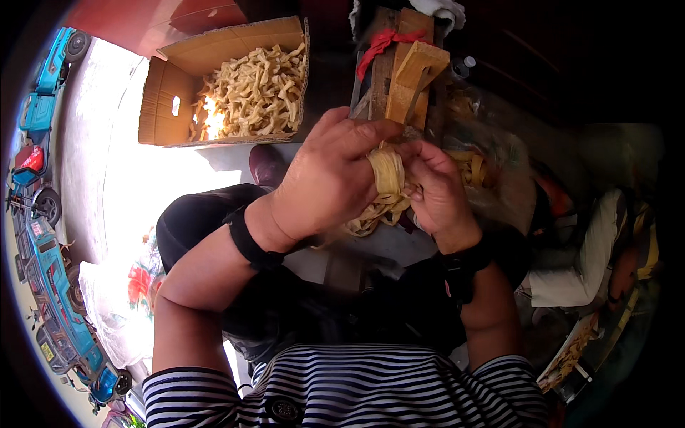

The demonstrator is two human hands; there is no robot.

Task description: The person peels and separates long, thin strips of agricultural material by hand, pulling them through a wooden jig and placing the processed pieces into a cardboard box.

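Note:
Over my lap, both hands meet at a bundle of soft, flat, pale yellow strips (pixel 388 173); I cannot tell what they are made of. My left hand (pixel 321 175) is closed on the bundle's left side, its fingers bent over the top. From the right, my right hand (pixel 441 194) pinches the strips with thumb and fingers. Loose ends hang in loops below the hands. Just beyond my fingertips stands a wooden frame (pixel 414 75) with an angled block, and a red cloth (pixel 385 47) is tied round it.
A cardboard box (pixel 163 107) at the far left holds many small pale twisted pieces (pixel 260 89). More yellow strips (pixel 472 168) lie in clear plastic right of my right hand. A plastic bag (pixel 107 307) is at the left. Blue vehicles (pixel 53 278) stand outside at the far left.

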